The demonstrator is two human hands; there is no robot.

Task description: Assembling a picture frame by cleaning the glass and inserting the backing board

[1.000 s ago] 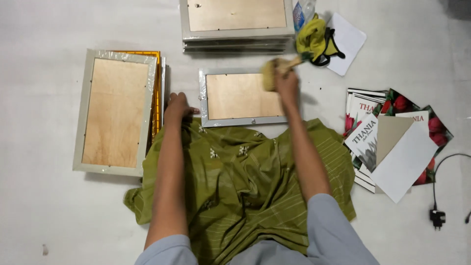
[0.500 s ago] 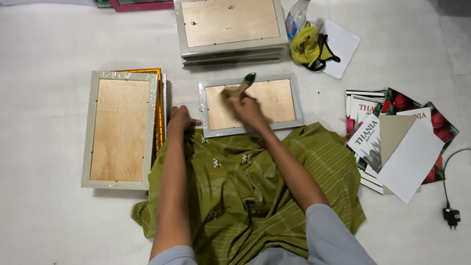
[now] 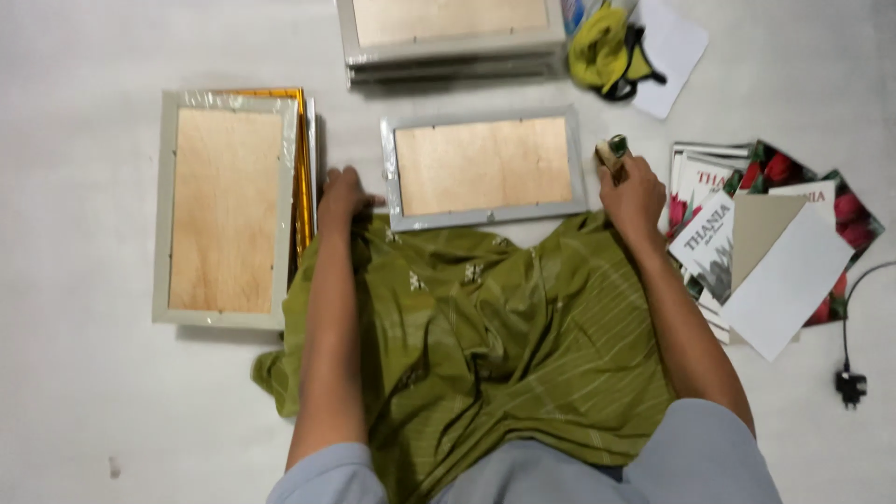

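A grey picture frame (image 3: 483, 217) lies face down on the floor in front of me, its wooden backing up. My left hand (image 3: 343, 196) rests on the floor at the frame's left edge, fingers touching its corner. My right hand (image 3: 633, 191) is just right of the frame, closed around a small brush (image 3: 612, 152) with a dark tip. Green patterned cloth (image 3: 476, 345) covers my lap below the frame.
A larger grey frame (image 3: 226, 207) lies on a gold one at the left. A stack of frames (image 3: 448, 37) sits at the top. Yellow cloth (image 3: 602, 47), white paper, printed cards and sheets (image 3: 765, 252) lie at the right. A black plug (image 3: 849, 385) is at far right.
My right hand has moved with the brush from over the frame's backing to the floor beside the frame's right edge. My left hand stays at the left edge.
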